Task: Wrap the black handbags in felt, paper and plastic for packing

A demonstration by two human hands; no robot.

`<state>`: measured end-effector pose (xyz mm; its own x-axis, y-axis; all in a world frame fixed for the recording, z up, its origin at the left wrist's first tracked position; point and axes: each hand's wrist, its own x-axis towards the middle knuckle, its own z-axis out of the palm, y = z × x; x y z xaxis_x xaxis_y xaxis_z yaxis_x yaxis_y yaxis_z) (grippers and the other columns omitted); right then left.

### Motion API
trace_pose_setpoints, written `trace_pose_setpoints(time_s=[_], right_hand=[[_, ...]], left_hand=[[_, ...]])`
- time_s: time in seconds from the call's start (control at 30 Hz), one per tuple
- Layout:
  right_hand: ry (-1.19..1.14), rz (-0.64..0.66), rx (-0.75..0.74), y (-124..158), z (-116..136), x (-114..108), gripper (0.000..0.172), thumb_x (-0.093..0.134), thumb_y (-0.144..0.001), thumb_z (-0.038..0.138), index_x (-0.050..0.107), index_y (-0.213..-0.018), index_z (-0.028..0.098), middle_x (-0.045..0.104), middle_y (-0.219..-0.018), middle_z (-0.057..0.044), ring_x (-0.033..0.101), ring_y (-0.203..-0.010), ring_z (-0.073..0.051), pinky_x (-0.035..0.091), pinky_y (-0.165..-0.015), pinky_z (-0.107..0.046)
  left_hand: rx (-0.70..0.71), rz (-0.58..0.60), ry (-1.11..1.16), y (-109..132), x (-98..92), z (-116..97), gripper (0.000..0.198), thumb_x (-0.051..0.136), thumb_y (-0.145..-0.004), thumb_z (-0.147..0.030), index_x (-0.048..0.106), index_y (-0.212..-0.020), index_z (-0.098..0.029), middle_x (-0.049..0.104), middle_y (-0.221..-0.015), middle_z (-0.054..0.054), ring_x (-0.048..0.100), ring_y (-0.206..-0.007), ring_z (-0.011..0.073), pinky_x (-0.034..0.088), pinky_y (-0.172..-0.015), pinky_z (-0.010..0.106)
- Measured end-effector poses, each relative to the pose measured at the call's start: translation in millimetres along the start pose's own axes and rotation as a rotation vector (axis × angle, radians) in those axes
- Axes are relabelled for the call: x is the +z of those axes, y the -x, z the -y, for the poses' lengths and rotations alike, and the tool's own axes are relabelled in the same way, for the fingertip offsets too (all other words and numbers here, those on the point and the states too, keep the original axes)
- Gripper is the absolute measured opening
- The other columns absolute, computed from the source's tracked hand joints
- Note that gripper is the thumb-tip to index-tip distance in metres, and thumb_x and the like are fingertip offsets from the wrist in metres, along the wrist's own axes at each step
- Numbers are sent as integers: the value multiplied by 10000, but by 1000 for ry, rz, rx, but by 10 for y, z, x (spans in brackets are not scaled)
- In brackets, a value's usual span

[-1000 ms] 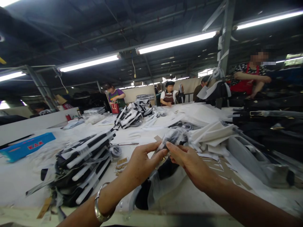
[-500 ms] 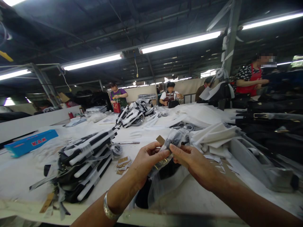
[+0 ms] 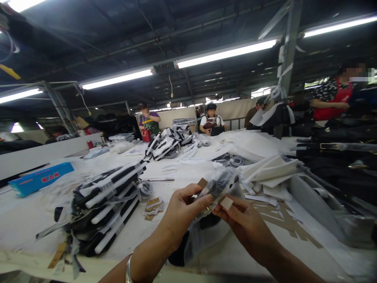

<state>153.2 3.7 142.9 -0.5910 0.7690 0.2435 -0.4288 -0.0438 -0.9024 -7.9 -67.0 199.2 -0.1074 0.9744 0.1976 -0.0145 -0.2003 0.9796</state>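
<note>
My left hand [image 3: 188, 208] pinches a dark bundle wrapped in clear plastic [image 3: 218, 182], perhaps a rolled strap, with gold-coloured metal glinting under the thumb. A small brown card [image 3: 202, 182] sticks up beside the left fingers. Close against the bundle's lower right side, my right hand [image 3: 243, 220] is closed on a small pale card piece [image 3: 226, 203]. Beneath both hands lies a black article [image 3: 178, 249] partly covered by a thin translucent white sheet [image 3: 203, 245]; the forearms hide some of it.
Left of my hands is a stack of black bag pieces [image 3: 103, 208] with white wrapping. Small brown cards [image 3: 153, 206] lie beside it. A blue box [image 3: 44, 179], white foam sheets [image 3: 265, 169], a grey holder [image 3: 318, 200] and cut cardboard [image 3: 282, 220] surround the work. Several people work beyond.
My right hand has moved slightly down; its thumb has left the bundle, and a pale card piece now shows in its fingers. My left hand keeps its grip on the bundle.
</note>
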Motion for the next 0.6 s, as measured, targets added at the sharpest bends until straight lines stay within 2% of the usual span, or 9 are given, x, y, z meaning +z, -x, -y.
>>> trace_pose_setpoints(time_s=[0.1, 0.23, 0.43, 0.6], right_hand=[[139, -52, -32, -7, 5, 21, 267, 709, -861, 468, 761, -856, 206, 693, -852, -47, 595, -876, -199, 478, -855, -324], [145, -116, -13, -32, 18, 84, 286, 760, -813, 466, 761, -937, 208, 698, -871, -38, 602, -879, -200, 478, -853, -314], [122, -218, -26, -64, 6, 157, 362, 804, -747, 490, 742, -959, 204, 700, -878, -35, 570, -743, -153, 490, -697, -258], [137, -233, -75, -57, 38, 250, 431, 792, -743, 516, 726, -1041, 212, 719, -930, -49, 616, -813, -189, 503, -695, -261]], left_hand=[[83, -10, -85, 7, 13, -3, 223, 751, -825, -361, 787, -976, -200, 741, -1026, 60, 657, -1003, 243, 502, -889, 310], [210, -71, -244, -3, 32, 18, 270, 747, -833, -318, 777, -1090, -240, 728, -1160, 67, 638, -1131, 269, 467, -1020, 352], [277, -156, -393, 27, 88, 71, 318, 714, -855, -281, 742, -1171, -275, 720, -1202, 64, 638, -1159, 270, 468, -1048, 364], [345, -210, -441, 96, 134, 59, 292, 653, -896, -289, 742, -1172, -258, 737, -1178, 45, 668, -1125, 256, 498, -1019, 355]])
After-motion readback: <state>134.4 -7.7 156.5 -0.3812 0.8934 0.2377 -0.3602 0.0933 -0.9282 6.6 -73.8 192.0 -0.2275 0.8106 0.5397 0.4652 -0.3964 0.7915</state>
